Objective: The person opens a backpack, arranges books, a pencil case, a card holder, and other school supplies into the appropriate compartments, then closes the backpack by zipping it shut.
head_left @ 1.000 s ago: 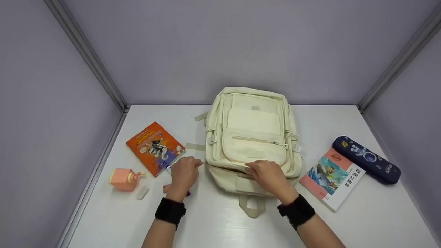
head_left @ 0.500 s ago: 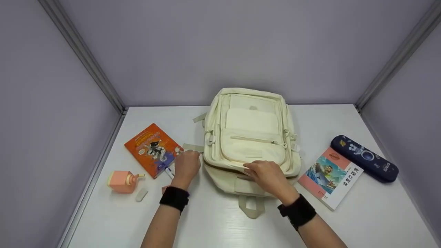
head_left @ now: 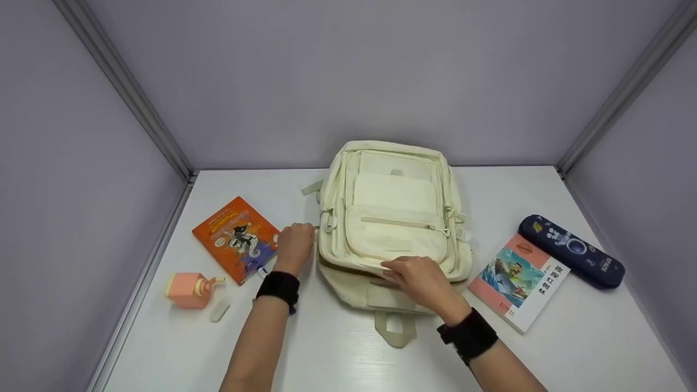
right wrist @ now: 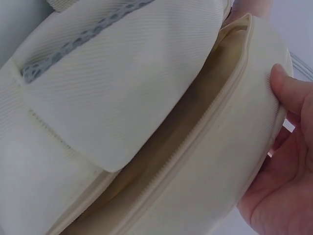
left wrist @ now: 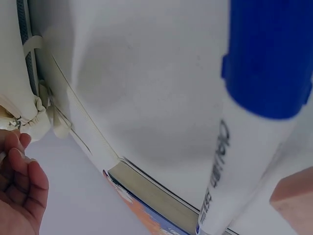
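A cream backpack (head_left: 395,196) lies on the table, its main opening (right wrist: 181,132) gaping along the edge nearest the person. At its left side my left hand (head_left: 295,246) pinches a small zipper pull (left wrist: 18,124) between thumb and fingers. My right hand (head_left: 422,280) grips the rim of the front panel at the opening's middle, thumb on the outer fabric in the right wrist view. Just left of my left hand lies an orange comic book (head_left: 237,239). A blue-capped white marker (left wrist: 244,161) looms large in the left wrist view.
A pink pump bottle (head_left: 189,290) and a white eraser-like block (head_left: 220,311) are at the left. On the right, a paperback (head_left: 520,280) lies against a navy pencil case (head_left: 572,250). The backpack's grey-beige handle loop (head_left: 396,329) points toward the person.
My left hand has moved away from the person along the backpack's left side with the zipper pull, and the opening has lengthened there. My right hand keeps its grip in about the same place.
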Motion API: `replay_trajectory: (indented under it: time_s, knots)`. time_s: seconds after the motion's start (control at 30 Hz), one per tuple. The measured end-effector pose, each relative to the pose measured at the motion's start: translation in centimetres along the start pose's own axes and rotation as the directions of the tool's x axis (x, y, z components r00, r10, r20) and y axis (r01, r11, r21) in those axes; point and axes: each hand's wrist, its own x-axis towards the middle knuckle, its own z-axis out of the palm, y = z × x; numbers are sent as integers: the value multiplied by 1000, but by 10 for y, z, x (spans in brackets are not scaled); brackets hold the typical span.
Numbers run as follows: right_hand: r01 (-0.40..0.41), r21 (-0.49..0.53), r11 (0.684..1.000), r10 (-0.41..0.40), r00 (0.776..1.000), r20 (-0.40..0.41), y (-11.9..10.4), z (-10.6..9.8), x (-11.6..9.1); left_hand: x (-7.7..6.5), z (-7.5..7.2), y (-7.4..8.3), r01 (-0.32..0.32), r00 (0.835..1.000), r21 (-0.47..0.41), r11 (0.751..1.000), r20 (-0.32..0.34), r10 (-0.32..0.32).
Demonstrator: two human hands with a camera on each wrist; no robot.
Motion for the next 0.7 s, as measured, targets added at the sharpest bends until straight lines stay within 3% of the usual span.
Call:
replay_trajectory:
  time_s: [0.2,0.37,0.53,0.7]
  knots:
    - [37,-24,999,-37,999,15,0,2,-1,8,9,-2,15,1000,10,1000,20,-15]
    - [71,-38,997,-70,997,24,-1,6,-2,11,12,-1,91,996,-22,996,18,-91]
    - [69,-43,997,-68,997,26,-1,8,-3,13,14,3,191,981,-57,980,35,-189]
    - [59,-57,997,-58,998,26,1,9,-3,13,14,6,221,973,-78,972,87,-214]
